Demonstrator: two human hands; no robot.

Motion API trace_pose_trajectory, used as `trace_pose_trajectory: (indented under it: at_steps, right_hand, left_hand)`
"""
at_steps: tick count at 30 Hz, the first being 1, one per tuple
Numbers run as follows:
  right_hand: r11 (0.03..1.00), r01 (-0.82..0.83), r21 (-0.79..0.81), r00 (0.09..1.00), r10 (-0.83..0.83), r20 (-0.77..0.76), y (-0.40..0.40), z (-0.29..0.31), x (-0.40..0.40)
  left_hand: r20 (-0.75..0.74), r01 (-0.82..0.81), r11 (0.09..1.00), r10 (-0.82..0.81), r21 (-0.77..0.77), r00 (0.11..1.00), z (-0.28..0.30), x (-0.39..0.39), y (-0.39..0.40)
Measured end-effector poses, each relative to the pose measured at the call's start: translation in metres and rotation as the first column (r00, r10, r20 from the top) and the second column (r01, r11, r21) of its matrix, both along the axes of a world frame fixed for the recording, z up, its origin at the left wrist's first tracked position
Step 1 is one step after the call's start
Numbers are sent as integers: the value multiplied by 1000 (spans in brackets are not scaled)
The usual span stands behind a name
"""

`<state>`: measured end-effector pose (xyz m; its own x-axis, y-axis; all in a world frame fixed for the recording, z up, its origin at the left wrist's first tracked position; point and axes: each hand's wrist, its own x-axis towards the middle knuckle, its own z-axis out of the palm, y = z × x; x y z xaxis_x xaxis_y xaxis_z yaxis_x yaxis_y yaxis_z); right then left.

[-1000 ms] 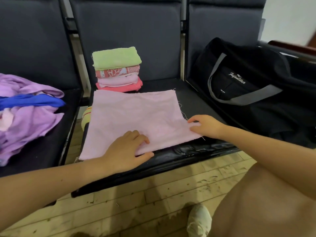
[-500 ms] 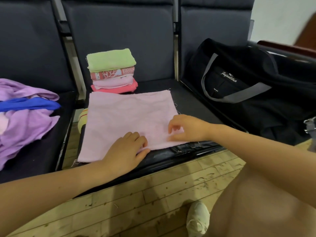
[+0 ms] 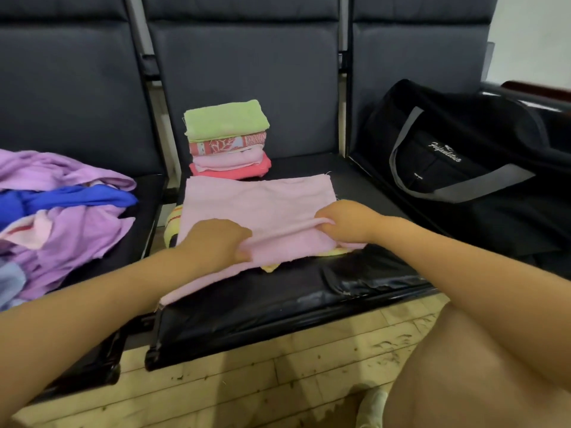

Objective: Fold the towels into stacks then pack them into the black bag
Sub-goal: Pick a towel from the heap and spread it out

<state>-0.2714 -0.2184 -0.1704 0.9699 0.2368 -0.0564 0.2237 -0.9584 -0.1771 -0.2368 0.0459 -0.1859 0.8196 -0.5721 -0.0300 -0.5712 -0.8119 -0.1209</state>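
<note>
Row of three dark padded seats, backs upright, set over a pale plank floor. Black bag: large soft holdall with grey strap handles and a small white script logo, slumped on the right-hand seat and filling it; whether its top is open cannot be told. Heap of unfolded towels: mostly lilac, with one bright blue piece lying across it and a pale pink piece with a red stripe, loosely piled on the left-hand seat and reaching its right edge. Pink towel: light pink square spread on the middle seat, its far edge just beside the stack and its near left corner hanging towards the front edge of the seat; a raised fold runs across it between the two hands. Stack of folded towels: four pieces at the back of the middle seat, against the backrest, pale green on top, then red-and-white patterned, light pink, and coral at the bottom. Left hand: fingers curled, pinching the left end of the raised fold of the pink towel. Right hand: fingers curled, gripping the right end of the same fold. Yellow cloth: lies under the pink towel, showing at that towel's left side with a red stripe and again below its near edge. White shoe: partly seen on the floor at the bottom edge, beside the person's bare knee.
</note>
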Motion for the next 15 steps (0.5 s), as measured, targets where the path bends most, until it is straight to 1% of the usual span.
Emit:
trace_pose_trajectory:
  at_steps: [1, 3, 5, 7, 9, 10, 12, 13, 14, 15]
  right_hand:
    - [1000, 16, 9, 999, -17, 36, -4, 2, 4]
    - [996, 57, 64, 993, -63, 100, -12, 5, 9]
    - [976, 128, 178, 980, -151, 127, -21, 6, 11]
    - [914, 216, 343, 958, -266, 103, -28, 5, 11]
    - [816, 271, 510, 935, -348, 60, -35, 5, 11]
    - [761, 280, 585, 925, -376, 46, -38, 6, 10]
    - [634, 268, 725, 908, -417, 30, -41, 6, 8]
    - [562, 263, 784, 900, -436, 10, -42, 8, 6]
    - [499, 268, 824, 894, -448, -19, -42, 7, 4]
    - [453, 277, 848, 892, -450, -51, -43, 6, 3]
  left_hand:
    - [-13, -35, 999, 34, -35, 999, 1, 7, 6]
    - [12, -74, 990, 76, -118, 997, 4, 19, 19]
    - [53, -118, 984, 126, -135, 991, 12, 26, 31]
    - [47, -176, 974, 184, -143, 982, 17, 32, 46]
    - [-13, -231, 956, 232, -181, 973, 18, 36, 57]
    - [-42, -254, 940, 251, -230, 967, 17, 37, 61]
    - [-77, -307, 876, 300, -371, 951, 17, 36, 62]
    - [-100, -336, 820, 328, -463, 939, 17, 34, 64]
    - [-154, -375, 742, 351, -557, 924, 16, 35, 66]
    - [-238, -425, 631, 362, -649, 901, 16, 35, 68]
